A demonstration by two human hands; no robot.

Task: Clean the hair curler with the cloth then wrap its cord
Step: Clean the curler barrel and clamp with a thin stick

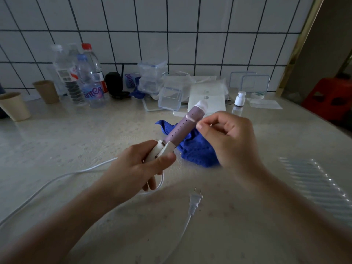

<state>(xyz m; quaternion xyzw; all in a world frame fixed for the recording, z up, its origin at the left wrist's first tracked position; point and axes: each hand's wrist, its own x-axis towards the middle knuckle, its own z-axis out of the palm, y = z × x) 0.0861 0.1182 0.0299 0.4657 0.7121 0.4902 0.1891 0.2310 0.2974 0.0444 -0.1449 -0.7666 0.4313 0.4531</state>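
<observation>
While the left hand (133, 168) holds the hair curler (179, 128) at frame centre, the right hand (228, 134) meets its barrel.

Lower centre: the plug (196, 200) lies on the countertop (247, 225), prongs pointing away, and the white cord (57, 180) loops toward the left edge. Centre: the left hand is wrapped firmly round the cream handle, thumb on the clip lever; the purple barrel slants toward the upper right. The right hand's fingers are curled, thumb tip touching the barrel near the clip end; whether they pinch it cannot be determined. The blue cloth (198, 151) lies crumpled on the countertop behind the barrel, partly covered by the right hand. Upper left: water bottles (91, 80) and paper cups (15, 106). Upper centre: plastic containers (169, 96) against the tiled wall (171, 35).
</observation>
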